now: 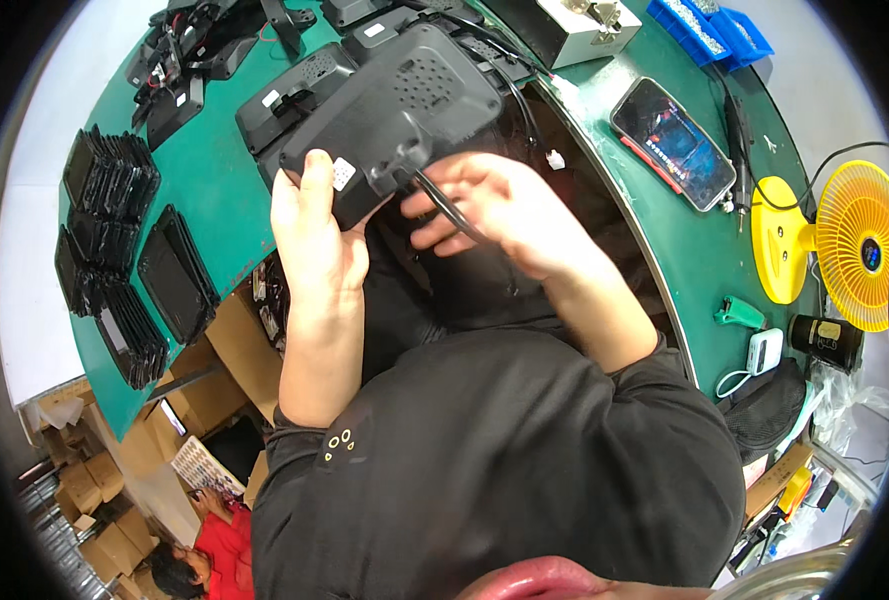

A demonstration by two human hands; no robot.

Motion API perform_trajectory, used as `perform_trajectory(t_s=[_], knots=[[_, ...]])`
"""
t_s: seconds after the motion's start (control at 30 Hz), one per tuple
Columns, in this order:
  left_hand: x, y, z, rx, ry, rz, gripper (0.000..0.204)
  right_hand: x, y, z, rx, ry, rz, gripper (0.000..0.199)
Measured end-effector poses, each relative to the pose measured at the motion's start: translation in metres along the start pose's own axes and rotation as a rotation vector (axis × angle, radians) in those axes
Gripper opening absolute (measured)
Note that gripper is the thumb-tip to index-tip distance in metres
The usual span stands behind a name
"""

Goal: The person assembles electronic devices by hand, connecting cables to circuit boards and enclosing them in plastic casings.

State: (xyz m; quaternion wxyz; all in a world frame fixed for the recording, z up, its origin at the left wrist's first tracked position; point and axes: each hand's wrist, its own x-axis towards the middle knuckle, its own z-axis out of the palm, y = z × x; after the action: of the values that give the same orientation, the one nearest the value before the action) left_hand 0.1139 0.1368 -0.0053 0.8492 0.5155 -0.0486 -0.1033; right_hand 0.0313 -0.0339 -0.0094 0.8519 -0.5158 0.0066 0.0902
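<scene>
A black plastic device housing (394, 100) with a speaker-like grid of holes and a small white label is tilted over the table's front edge. My left hand (314, 215) grips its lower left corner, thumb on top. From a short stub on the housing runs a black cable (446, 208). My right hand (489, 205), slightly blurred, has its fingers curled around that cable beside the housing. Behind the held piece lies a similar black housing (309, 85), partly covered. A thin lead with a white connector (555, 160) hangs to the right.
Stacks of flat black panels (114, 200) stand on the green table (219, 190) at left. Black parts with wires (189, 60) lie at the far left. On the right are a phone (674, 143), a yellow fan (857, 245), blue bins (699, 30) and an electric screwdriver (737, 140).
</scene>
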Motion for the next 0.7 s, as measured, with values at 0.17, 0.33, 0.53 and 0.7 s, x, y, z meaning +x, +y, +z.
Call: perform_trajectory(t_s=[0.17,0.33,0.53,0.7], knots=[[0.003,-0.004,0.002,0.002,0.015,0.166,0.032,0.011,0.015,0.015,-0.288,0.239,-0.143,0.015],[0.001,-0.01,-0.004,0.001,-0.024,0.21,0.033,0.003,0.002,0.023,-0.95,0.38,-0.412,0.017],[-0.008,-0.012,0.004,0.071,0.09,0.265,0.026,0.006,0.009,0.024,-1.299,0.533,-0.71,0.019],[-0.015,-0.012,0.008,0.29,0.076,0.568,0.033,0.004,0.014,0.021,-1.059,0.514,-0.82,0.021]])
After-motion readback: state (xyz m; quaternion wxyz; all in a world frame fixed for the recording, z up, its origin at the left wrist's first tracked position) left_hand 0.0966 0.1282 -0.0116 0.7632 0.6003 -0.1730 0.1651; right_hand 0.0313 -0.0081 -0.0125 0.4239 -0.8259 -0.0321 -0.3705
